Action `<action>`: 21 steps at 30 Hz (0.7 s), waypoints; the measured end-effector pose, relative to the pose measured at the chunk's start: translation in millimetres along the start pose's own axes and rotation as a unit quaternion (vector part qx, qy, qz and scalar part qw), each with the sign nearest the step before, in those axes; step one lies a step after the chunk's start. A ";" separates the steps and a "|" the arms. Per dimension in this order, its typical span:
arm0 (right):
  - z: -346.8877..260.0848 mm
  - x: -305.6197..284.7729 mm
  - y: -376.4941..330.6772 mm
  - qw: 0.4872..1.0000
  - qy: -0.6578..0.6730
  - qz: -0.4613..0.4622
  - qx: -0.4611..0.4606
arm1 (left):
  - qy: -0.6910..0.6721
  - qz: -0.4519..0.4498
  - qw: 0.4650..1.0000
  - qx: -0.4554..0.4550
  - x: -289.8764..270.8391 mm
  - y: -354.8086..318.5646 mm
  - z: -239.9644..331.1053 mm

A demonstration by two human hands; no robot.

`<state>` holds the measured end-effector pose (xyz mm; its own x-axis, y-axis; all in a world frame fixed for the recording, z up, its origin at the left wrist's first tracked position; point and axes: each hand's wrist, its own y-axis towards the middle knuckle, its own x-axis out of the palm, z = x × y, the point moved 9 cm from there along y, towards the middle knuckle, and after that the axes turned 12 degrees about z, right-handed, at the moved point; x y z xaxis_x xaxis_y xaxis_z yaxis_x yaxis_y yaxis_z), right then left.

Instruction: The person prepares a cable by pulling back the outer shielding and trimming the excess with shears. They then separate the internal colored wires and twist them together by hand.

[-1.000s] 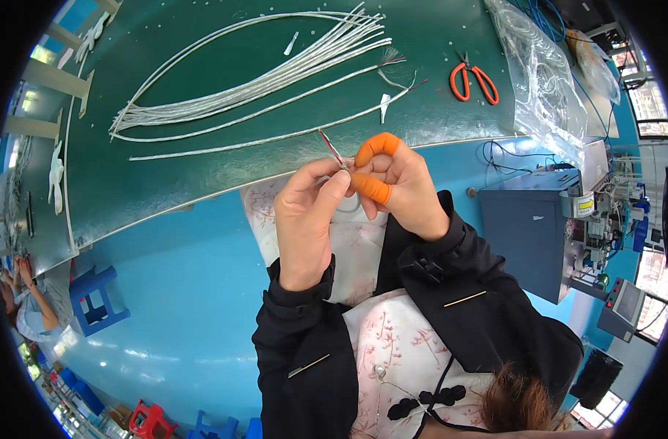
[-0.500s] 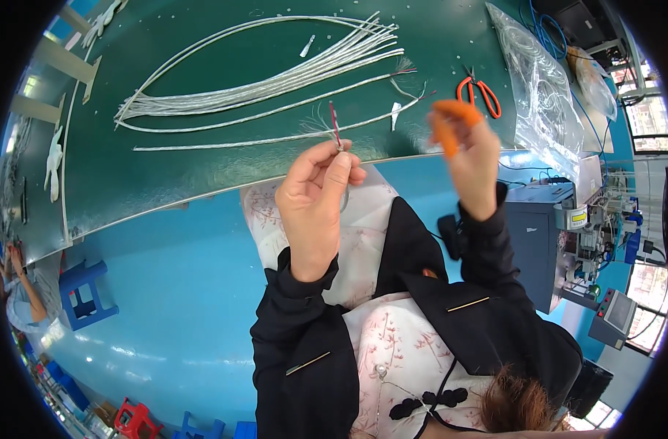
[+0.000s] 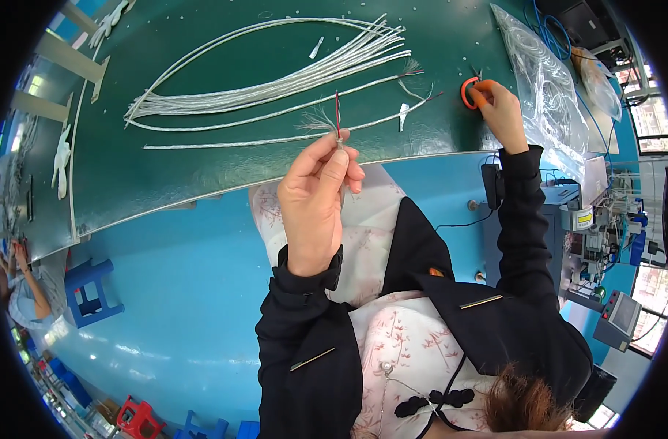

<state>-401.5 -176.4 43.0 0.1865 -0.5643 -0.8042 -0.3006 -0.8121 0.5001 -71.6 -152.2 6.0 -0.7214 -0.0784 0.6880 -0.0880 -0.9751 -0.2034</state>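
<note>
- Left hand [image 3: 315,194]: thumb and forefinger pinched firmly on a cable end [image 3: 340,144], just below where it is bared. It is held up at the worktop's near edge, about mid-length.
- Above the pinch: a red core wire [image 3: 337,110] stands upright; fine metal strands [image 3: 317,121] fan out to its left. Good separation, in my judgement; best not to roll the thumb, or the two could mix again.
- Right hand [image 3: 506,117]: fingers in orange covers [image 3: 483,94] bent at the orange-handled cutters [image 3: 466,94]. Cannot tell whether they grip or only touch; the hand hides part of the handles.
- Cutters lie toward the worktop's right end, in from the near edge, tips pointing to the far edge. Advice: seat both handles in the palm before lifting, and bring the tips in clear of the left thumb.
- Just left of the cutters: a white slip [image 3: 403,117] on the green worktop [image 3: 165,183]. A low drag could catch it; a small lift seems safer.
- Farther left: two loose cables, the nearer one [image 3: 239,143] roughly along the near edge, the other [image 3: 275,120] behind it.
- Beyond these, toward the far edge: a bundle of pale cables [image 3: 239,99].
- Right end: clear plastic bag [image 3: 538,80], near the right hand; elbow room looks adequate.
</note>
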 end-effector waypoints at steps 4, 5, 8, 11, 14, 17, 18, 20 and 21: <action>8.7 1.1 6.4 0.998 -0.054 -0.011 0.024 | -0.001 0.006 1.000 0.013 -3.5 1.5 3.3; 7.7 -2.1 7.4 0.996 -0.091 0.015 -0.006 | -0.001 0.013 1.000 0.018 -4.8 1.9 3.9; 15.5 -3.1 12.5 0.995 -0.100 0.015 -0.020 | 0.001 0.023 0.999 0.026 -5.0 2.0 6.2; 25.3 5.0 16.4 0.998 -0.050 -0.037 0.013 | 0.001 0.029 0.999 0.027 -4.2 1.9 8.2; 22.9 11.0 20.2 0.995 -0.086 -0.056 -0.011 | 0.000 0.039 0.999 0.025 -6.5 3.1 9.5; 5.9 0.3 12.8 0.997 0.034 -0.050 0.045 | -0.004 0.046 0.999 0.024 -12.3 3.7 9.6; -0.6 -4.1 9.0 0.992 0.094 -0.048 0.072 | -0.007 0.050 0.998 0.023 -14.0 4.7 9.6; -14.3 -18.8 -0.2 0.953 0.274 -0.034 0.125 | -0.005 0.055 0.998 0.025 -14.5 6.2 10.9; -18.4 -22.7 -7.0 0.879 0.444 -0.017 0.174 | -0.004 0.060 0.998 0.027 -15.2 7.7 11.2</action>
<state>-386.4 -160.6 63.7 0.8110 -0.5590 -0.1728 -0.5190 -0.8236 0.2285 -53.6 -160.8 1.7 -0.7189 -0.1959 0.6669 0.0353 -0.9685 -0.2465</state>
